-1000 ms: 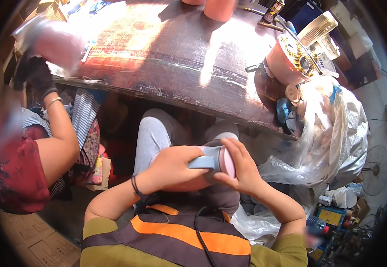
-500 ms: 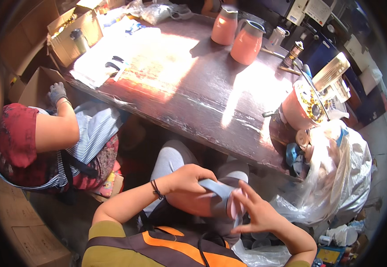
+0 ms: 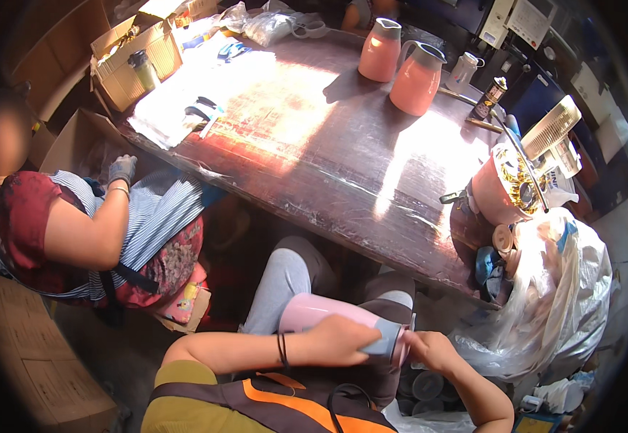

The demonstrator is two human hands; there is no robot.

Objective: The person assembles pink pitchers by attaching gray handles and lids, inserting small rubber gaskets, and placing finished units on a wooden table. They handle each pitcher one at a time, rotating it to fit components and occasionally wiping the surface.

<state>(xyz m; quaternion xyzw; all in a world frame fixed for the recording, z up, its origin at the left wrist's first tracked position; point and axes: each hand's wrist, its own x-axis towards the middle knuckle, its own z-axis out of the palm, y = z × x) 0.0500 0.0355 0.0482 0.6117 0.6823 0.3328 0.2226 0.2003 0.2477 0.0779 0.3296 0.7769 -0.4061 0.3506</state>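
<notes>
A pink jug [image 3: 306, 309] with a grey-blue collar and handle lies on its side across my lap, its mouth turned to the right. My left hand [image 3: 343, 339] is closed round the grey-blue handle. At the mouth, my right hand [image 3: 433, 351] has its fingers curled against the rim; what they pinch there is blurred and too small to make out. Two coral jugs with grey rims, one jug [image 3: 380, 54] behind the other jug [image 3: 416, 83], stand upright on the dark table [image 3: 314, 166].
A co-worker's gloved hand [image 3: 122, 170] is at an open carton [image 3: 76, 144] on the left. On the table's right are a spray can [image 3: 488, 99], a coral tub [image 3: 490, 191] and a small fan [image 3: 555, 133]. A large plastic bag [image 3: 566, 289] bulges beside my right arm.
The jug has been tilted flatter, its pink body now showing at the left. My left hand moved down and right along the handle; my right hand's spread fingers closed in at the rim.
</notes>
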